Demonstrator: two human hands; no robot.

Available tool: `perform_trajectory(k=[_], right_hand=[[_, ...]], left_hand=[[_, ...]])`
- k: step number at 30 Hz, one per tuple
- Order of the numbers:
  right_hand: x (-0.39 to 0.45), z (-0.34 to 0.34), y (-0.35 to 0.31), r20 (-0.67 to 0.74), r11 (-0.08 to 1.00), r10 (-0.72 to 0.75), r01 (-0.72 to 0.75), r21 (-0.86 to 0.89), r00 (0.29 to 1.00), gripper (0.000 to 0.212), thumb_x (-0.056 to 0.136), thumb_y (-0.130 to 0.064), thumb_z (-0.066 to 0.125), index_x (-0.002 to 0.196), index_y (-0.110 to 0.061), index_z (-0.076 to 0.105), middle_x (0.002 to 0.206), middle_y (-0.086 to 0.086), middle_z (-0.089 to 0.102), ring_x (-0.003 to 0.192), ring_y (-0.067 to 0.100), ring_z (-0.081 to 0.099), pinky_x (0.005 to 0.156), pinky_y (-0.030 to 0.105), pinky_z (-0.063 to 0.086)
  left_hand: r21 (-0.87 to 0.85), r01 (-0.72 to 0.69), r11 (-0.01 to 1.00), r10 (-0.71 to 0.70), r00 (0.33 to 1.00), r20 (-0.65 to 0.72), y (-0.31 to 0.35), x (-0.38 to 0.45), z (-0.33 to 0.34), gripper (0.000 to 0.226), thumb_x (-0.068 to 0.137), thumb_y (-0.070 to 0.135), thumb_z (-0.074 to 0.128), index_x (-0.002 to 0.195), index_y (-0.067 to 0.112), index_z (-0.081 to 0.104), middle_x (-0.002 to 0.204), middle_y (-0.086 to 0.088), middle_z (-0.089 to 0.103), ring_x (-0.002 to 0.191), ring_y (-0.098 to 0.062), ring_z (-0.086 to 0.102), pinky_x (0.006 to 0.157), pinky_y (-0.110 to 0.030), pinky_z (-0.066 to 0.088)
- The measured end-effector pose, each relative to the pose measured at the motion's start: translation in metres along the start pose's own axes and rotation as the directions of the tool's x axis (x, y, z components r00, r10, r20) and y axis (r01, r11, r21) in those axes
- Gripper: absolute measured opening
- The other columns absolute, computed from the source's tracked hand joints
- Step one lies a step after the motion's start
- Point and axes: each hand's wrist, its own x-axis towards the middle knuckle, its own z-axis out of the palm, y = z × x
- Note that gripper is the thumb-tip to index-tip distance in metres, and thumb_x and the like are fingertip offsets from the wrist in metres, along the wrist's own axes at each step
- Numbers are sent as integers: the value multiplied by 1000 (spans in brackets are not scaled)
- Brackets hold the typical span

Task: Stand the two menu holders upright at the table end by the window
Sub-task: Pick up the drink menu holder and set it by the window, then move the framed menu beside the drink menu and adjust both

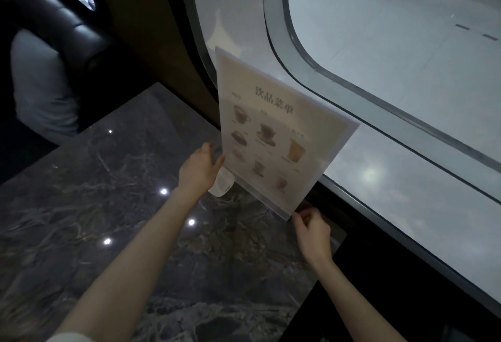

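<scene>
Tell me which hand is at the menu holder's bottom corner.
The right hand, fingertips on the near bottom corner of the drinks menu holder base. The left hand instead grips the holder's side edge, higher up.

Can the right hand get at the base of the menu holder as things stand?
Probably yes: the right hand is already at the near corner of the menu holder base, with bare table around it and nothing in between.

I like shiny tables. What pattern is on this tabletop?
Dark grey marble with pale veins, table, head view.
</scene>
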Motion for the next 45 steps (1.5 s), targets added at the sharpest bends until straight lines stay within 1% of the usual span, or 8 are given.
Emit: perform_trajectory(k=[7,13,19,22,27,34,39,45], right_hand=[[-32,8,-35,223,930,-248,296,-217,943,22,91,-25,47,80,-9,56,75,5,60,73,24,60,60,30,42],[-74,38,-88,400,663,-553,677,-320,731,16,88,-23,49,92,-9,57,95,14,68,89,33,62,69,37,46],[-152,91,-125,541,449,-672,859,-246,506,26,90,-24,47,111,-11,53,113,9,62,109,27,52,82,38,44],[-203,123,-135,560,381,-726,912,-154,398,33,88,-22,52,119,-10,51,118,11,60,113,28,51,88,38,43],[-285,172,-133,585,341,-761,940,-5,279,37,85,-15,57,120,-6,51,121,14,58,114,30,50,93,36,42],[-379,237,-108,709,432,-667,894,116,230,41,86,-15,55,125,-11,46,130,9,52,122,24,46,96,30,36],[-431,274,-102,764,494,-615,851,180,195,56,84,-23,60,134,-16,35,136,4,48,124,18,44,99,31,38],[-472,300,-109,801,606,-571,750,266,178,60,81,-23,65,132,-22,34,123,-11,51,117,9,47,91,22,42]], left_hand=[[273,-29,962,71,987,-145,-43,-58,-23,32,94,31,43,98,3,59,102,-19,63,97,-38,60,73,-43,46],[410,27,911,82,966,-247,-101,-137,-52,32,80,28,39,79,5,62,69,-15,65,63,-34,64,53,-36,48],[421,94,902,161,831,-532,-170,-237,-78,32,82,24,46,104,8,63,100,-13,69,94,-27,59,74,-37,43],[437,93,895,198,794,-575,-209,-296,-80,39,80,20,50,117,9,57,123,-15,63,117,-24,44,89,-38,35],[452,162,877,209,718,-664,-260,-404,-86,41,84,18,48,125,13,50,136,-11,52,128,-22,38,103,-41,29],[131,482,866,-147,497,-855,-355,-513,-98,40,88,16,46,128,8,45,137,-21,43,124,-31,38,98,-47,34],[-148,692,706,-580,445,-683,-413,-547,-99,53,89,28,39,138,6,34,146,-22,36,127,-38,38,99,-54,36],[-381,708,594,-774,373,-512,-458,-551,-105,62,96,35,36,147,10,12,156,-17,12,142,-34,17,113,-49,15]])
